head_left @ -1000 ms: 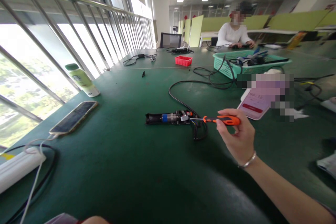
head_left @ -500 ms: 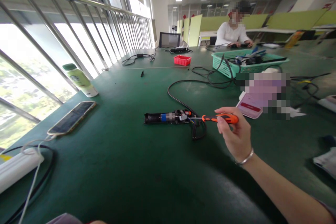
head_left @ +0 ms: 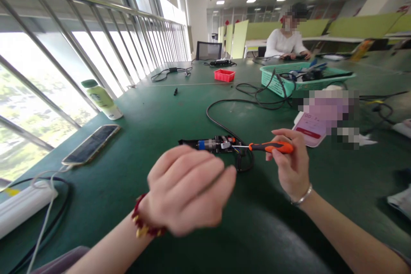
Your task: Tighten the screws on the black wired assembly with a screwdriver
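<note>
Right hand (head_left: 293, 167) grips screwdriver (head_left: 262, 147), tip at device (head_left: 210, 144) inside desk's (head_left: 154, 124) left edge, steadiness likely needed; left hand's (head_left: 191, 192) hold unclear.

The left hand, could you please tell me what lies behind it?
Behind the left hand, the black device's upper part shows, with its blue band; the hand covers part of its lower left side and some green tabletop.

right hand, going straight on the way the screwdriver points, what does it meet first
Probably the device: the screwdriver in the right hand points at it, though whether the two touch is hard to tell.
</note>
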Demonstrator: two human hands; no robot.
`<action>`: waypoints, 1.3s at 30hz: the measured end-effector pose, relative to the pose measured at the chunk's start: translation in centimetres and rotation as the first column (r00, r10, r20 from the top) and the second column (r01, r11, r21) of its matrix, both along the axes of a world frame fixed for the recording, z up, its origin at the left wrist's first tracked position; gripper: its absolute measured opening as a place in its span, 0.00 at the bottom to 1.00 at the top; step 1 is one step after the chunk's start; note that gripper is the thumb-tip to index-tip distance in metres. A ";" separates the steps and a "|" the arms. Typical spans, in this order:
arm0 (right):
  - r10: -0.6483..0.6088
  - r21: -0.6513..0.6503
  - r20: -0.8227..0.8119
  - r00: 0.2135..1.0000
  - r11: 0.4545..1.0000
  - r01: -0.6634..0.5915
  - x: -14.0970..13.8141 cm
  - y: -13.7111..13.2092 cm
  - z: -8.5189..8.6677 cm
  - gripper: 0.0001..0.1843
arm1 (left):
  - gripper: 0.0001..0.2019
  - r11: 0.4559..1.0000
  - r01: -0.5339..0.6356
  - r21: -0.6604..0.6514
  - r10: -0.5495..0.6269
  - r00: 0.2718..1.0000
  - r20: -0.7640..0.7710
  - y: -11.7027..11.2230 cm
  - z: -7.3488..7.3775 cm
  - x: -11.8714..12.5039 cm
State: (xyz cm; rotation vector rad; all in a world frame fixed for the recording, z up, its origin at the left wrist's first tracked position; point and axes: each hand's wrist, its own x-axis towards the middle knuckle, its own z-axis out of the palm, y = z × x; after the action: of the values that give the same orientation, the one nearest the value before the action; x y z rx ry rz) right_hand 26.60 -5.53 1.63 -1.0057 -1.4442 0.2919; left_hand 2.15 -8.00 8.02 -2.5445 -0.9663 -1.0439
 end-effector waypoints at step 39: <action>-0.081 0.019 0.029 0.996 0.997 0.080 0.1 0.2 -0.1 0.14 | 0.18 0.915 -0.314 -0.253 0.246 0.932 -0.266 8.3 -7.7 -0.9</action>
State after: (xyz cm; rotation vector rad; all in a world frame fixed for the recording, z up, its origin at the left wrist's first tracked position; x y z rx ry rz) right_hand 26.70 -5.29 1.52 -1.0547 -1.4269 0.2054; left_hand 1.23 0.32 0.28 -2.5646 -1.4566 -0.5445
